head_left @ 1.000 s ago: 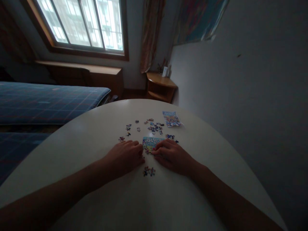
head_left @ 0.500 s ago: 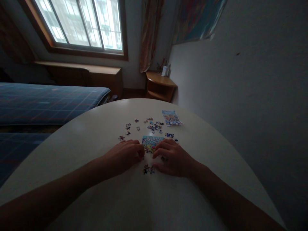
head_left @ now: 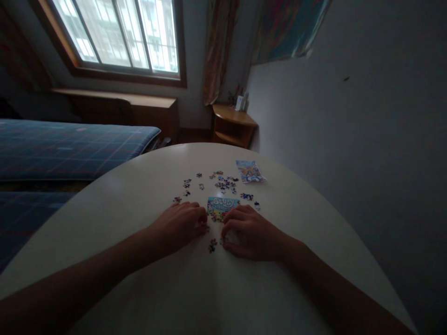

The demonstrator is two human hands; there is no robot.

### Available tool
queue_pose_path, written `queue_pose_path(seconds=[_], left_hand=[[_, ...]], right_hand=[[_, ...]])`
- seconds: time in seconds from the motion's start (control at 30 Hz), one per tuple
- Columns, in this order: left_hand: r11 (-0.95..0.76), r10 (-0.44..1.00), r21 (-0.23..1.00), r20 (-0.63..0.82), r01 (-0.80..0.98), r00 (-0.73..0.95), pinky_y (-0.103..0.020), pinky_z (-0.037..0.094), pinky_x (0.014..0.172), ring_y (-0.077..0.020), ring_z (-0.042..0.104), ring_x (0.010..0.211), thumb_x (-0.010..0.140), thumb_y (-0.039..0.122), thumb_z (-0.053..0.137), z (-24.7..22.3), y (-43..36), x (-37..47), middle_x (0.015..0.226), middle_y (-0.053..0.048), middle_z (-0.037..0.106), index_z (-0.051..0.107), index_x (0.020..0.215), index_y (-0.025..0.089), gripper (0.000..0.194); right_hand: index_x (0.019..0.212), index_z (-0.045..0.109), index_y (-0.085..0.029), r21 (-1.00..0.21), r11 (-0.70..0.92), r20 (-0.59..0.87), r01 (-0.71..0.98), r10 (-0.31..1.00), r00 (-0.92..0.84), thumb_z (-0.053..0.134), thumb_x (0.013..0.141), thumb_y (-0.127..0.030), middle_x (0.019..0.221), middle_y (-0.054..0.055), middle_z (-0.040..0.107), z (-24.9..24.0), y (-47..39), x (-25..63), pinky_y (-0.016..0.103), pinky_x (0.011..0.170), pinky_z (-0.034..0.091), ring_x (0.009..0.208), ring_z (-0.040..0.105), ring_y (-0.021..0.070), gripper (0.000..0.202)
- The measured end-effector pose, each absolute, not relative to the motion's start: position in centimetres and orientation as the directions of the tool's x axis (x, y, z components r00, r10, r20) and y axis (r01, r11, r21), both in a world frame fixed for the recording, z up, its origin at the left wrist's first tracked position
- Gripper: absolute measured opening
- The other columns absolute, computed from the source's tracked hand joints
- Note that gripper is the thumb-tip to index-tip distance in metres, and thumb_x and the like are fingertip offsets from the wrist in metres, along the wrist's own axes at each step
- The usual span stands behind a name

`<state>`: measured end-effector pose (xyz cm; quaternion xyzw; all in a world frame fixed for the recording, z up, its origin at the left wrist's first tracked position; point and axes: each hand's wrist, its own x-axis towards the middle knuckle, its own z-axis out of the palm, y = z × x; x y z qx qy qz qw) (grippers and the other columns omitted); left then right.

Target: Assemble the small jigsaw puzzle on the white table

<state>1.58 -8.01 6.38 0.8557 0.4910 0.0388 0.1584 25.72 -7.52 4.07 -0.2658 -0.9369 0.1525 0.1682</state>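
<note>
A partly joined jigsaw puzzle (head_left: 222, 203), light blue along its top with lettering, lies flat in front of me. My left hand (head_left: 183, 222) rests at its left side, fingers curled, with a small jigsaw piece (head_left: 207, 228) at the fingertips. To the right, my right hand (head_left: 249, 232) pinches another jigsaw piece (head_left: 222, 241) between thumb and fingers, low over the table. Its fingers cover the puzzle's lower right corner. Between the hands, nearer to me, loose jigsaw pieces (head_left: 212, 245) lie close together.
Loose jigsaw pieces (head_left: 226, 184) are scattered beyond the puzzle, with more at its left and right. A colourful printed packet or sheet (head_left: 250, 171) lies at the back right. The round white table (head_left: 167, 288) stands beside a plaid mattress (head_left: 70, 149) and a wall.
My right hand has drawn slightly nearer to me and closed on a piece from the small group in front. The left hand has barely moved.
</note>
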Motion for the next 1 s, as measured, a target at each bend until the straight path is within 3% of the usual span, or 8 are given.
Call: queue_pose_path(seconds=[0.17, 0.5, 1.0], left_hand=[[-0.466, 0.845, 0.316, -0.117, 0.827, 0.521, -0.034, 0.047, 0.079, -0.0223, 0.064, 0.088, 0.087, 0.025, 0.063, 6.6, -8.0, 1.6, 0.096, -0.006, 0.070, 0.070, 0.090, 0.020, 0.009], [-0.483, 0.847, 0.345, -0.049, 0.805, 0.529, -0.030, 0.047, 0.073, -0.0196, 0.063, 0.080, 0.086, 0.022, 0.060, 5.9, -8.1, 2.1, 0.091, -0.005, 0.070, 0.068, 0.089, 0.019, 0.008], [-0.461, 0.869, 0.420, 0.034, 0.782, 0.494, -0.035, 0.048, 0.084, -0.0214, 0.063, 0.093, 0.089, 0.022, 0.064, 4.4, -8.3, 3.2, 0.100, -0.005, 0.068, 0.070, 0.093, 0.021, 0.007]], right_hand=[[0.095, 0.069, -0.024, -0.400, 0.790, 0.248, 0.464, 0.581, -0.775, 0.074, 0.081, -0.037, 0.109, 0.006, 0.068, 3.9, -7.2, 26.2, 0.042, 0.099, 0.040, 0.107, 0.060, 0.0228, 0.020], [0.089, 0.070, -0.024, -0.471, 0.770, 0.245, 0.430, 0.583, -0.775, 0.076, 0.081, -0.028, 0.102, 0.003, 0.067, 3.9, -7.1, 26.3, 0.040, 0.100, 0.040, 0.106, 0.060, 0.0193, 0.010], [0.087, 0.069, -0.024, -0.462, 0.779, 0.258, 0.423, 0.575, -0.776, 0.076, 0.080, -0.027, 0.103, 0.003, 0.067, 3.7, -6.8, 26.3, 0.040, 0.101, 0.039, 0.106, 0.062, 0.0188, 0.010]])
